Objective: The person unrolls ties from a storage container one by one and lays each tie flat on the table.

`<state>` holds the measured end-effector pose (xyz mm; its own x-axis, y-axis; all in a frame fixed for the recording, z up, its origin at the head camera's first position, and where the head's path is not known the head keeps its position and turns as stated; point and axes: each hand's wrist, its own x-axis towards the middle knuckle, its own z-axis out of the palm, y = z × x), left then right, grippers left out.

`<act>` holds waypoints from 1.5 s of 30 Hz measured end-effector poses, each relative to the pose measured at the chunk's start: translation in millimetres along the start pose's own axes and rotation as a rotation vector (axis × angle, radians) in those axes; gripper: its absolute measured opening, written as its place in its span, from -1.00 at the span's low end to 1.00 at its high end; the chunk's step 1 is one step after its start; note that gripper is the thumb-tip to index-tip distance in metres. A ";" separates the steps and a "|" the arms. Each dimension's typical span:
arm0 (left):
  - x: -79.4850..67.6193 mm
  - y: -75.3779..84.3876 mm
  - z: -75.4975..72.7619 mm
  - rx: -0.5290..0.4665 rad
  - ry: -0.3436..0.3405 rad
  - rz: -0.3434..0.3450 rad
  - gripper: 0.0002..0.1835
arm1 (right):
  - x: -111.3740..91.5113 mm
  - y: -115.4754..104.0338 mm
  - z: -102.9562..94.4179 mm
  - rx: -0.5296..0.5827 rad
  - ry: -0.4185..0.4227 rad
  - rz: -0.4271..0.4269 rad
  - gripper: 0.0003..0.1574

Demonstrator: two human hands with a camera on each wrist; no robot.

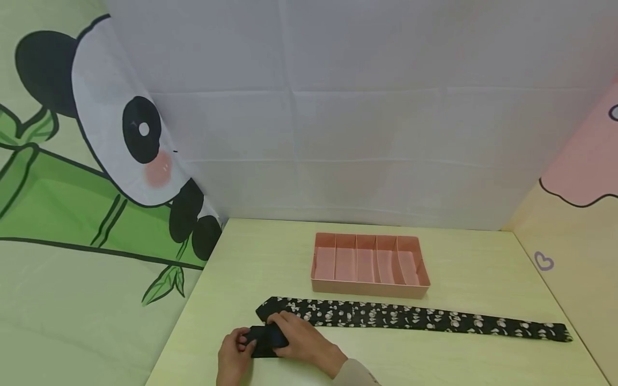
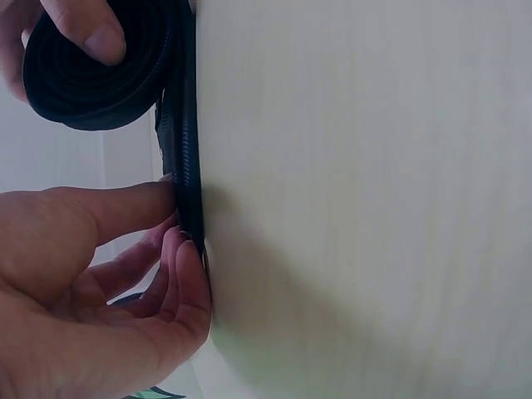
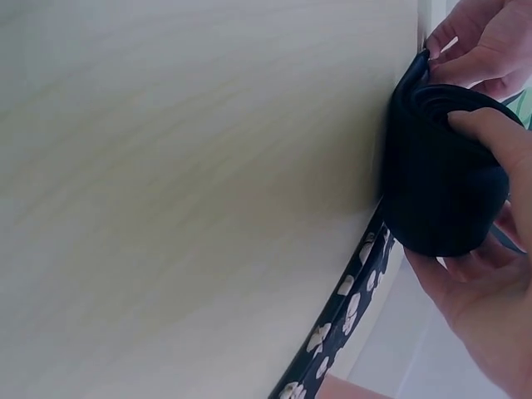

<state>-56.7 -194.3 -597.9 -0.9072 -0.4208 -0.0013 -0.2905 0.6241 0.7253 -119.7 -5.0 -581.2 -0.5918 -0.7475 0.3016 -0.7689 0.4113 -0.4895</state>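
Note:
A dark navy necktie [image 1: 260,346], partly wound into a roll, lies at the front left of the table. My right hand [image 1: 306,340] grips the roll [image 3: 440,187], its thumb on the coiled edge and its fingers round the far side. On the flat tail of the same tie, my left hand [image 2: 100,291] pinches the end between thumb and fingers. The roll [image 2: 91,96] stands on edge, with its spiral layers showing in both wrist views. Just beyond the hands, a black necktie with a pale print [image 1: 401,316] is stretched flat; the right hand covers a bit of its left part.
Behind the printed tie stands a pink tray [image 1: 369,290] with several compartments, which hold nothing visible. The pale yellow table [image 1: 463,359] meets a white cloth wall [image 1: 362,134] at the back. A panda-print cloth [image 1: 111,161] hangs at the left.

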 end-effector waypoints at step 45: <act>1.6 -0.4 4.0 0.029 0.017 0.014 -0.69 | -37.3 22.3 -14.9 0.019 0.021 0.042 -0.09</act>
<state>-59.3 -192.6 -601.0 -0.9058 -0.4233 0.0206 -0.2872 0.6488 0.7047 -118.4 39.7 -591.2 -0.6287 -0.7186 0.2972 -0.7384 0.4319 -0.5178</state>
